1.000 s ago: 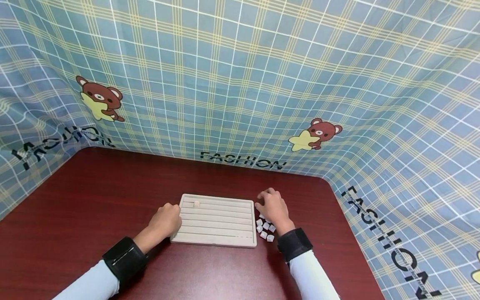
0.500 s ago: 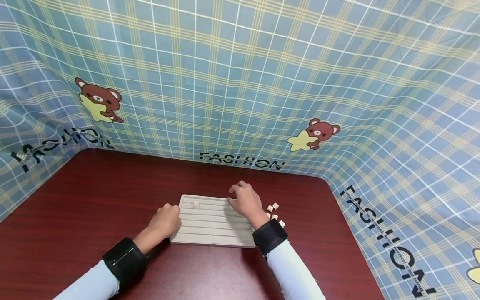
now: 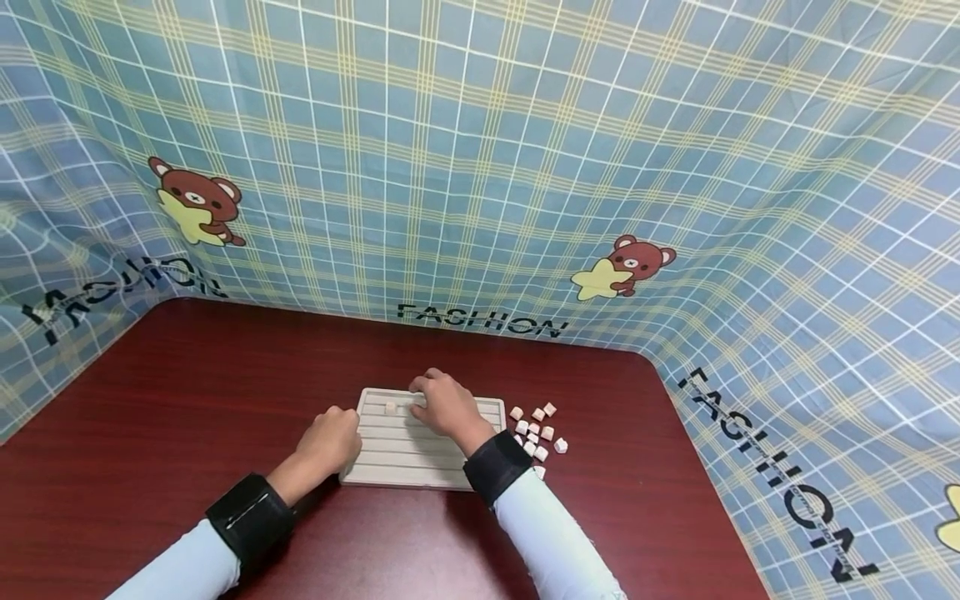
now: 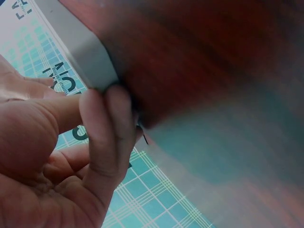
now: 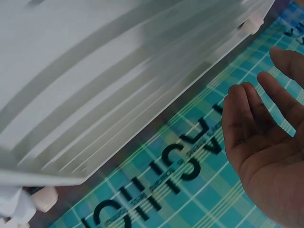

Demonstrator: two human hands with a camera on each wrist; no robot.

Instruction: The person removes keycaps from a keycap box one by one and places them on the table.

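Note:
A pale tray (image 3: 397, 475) with ridged rows lies on the table. In the head view, my left hand (image 3: 332, 443) grips its left edge; thumb and fingers pinch the tray's corner (image 4: 97, 71) in the left wrist view. One small pale keycap (image 3: 391, 408) sits in the top row, near the left end. My right hand (image 3: 444, 407) is above the tray's upper middle, to the right of that keycap. In the right wrist view its fingers (image 5: 237, 109) are loosely bent and apart from the thumb, with nothing visible between them.
Several loose white and beige keycaps (image 3: 547, 432) lie scattered on the dark red table (image 3: 300, 358) just right of the tray. Some are hidden behind the right wrist. A blue plaid curtain (image 3: 450, 167) hangs along the back and sides.
My right hand has moved left from the loose keycaps to above the tray, uncovering more of them. My left hand still holds the tray's left edge.

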